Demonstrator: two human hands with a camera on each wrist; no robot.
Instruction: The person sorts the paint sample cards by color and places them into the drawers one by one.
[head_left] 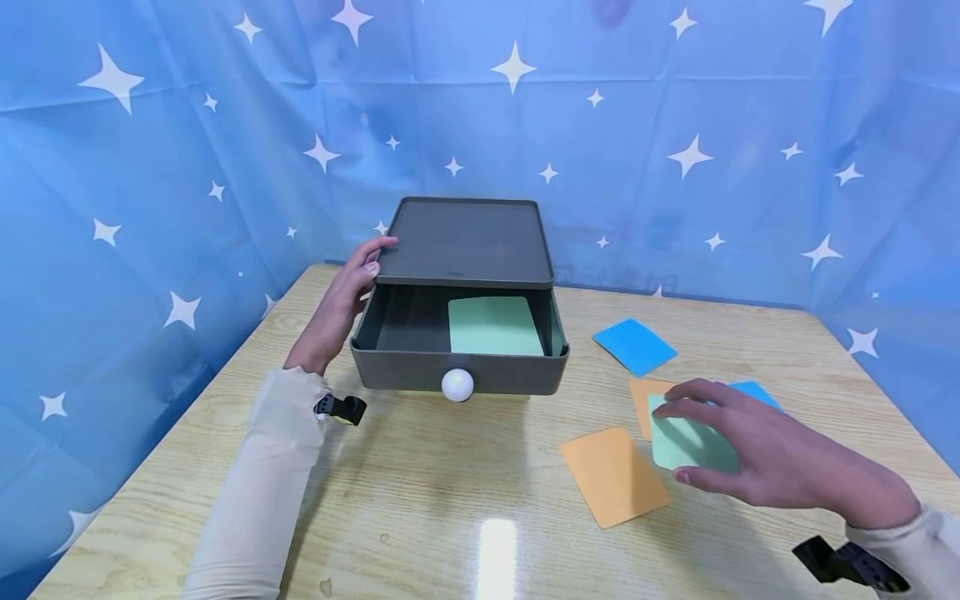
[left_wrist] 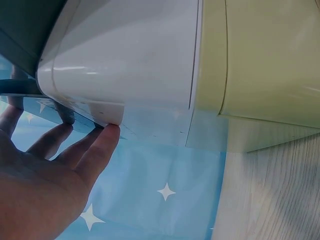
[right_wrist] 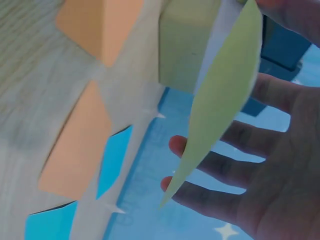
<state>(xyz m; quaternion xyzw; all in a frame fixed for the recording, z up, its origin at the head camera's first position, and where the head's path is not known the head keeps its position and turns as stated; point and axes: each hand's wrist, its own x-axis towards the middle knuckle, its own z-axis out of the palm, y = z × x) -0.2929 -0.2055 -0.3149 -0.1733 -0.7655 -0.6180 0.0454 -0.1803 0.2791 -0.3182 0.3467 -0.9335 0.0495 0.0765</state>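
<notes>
A stacked drawer unit has a dark grey top tier [head_left: 465,242], with white [left_wrist: 125,55] and pale yellow [left_wrist: 280,60] tiers below it. Its dark drawer [head_left: 397,371] is pulled out by its round white knob side, and a pale green card [head_left: 495,325] lies inside at the right. My left hand [head_left: 341,304] rests against the unit's left side near the top, fingertips [left_wrist: 111,131] touching the side wall. At the right, my right hand [head_left: 757,450] holds another pale green card [right_wrist: 215,105] by its edges, thumb on one edge and fingers on the opposite one.
An orange card [head_left: 615,475] lies on the wooden table [head_left: 420,517] left of my right hand. A second orange card [head_left: 643,400] and a blue card [head_left: 757,392] show partly behind that hand. Another blue card [head_left: 633,346] lies farther back. A starry blue curtain [head_left: 600,125] hangs behind.
</notes>
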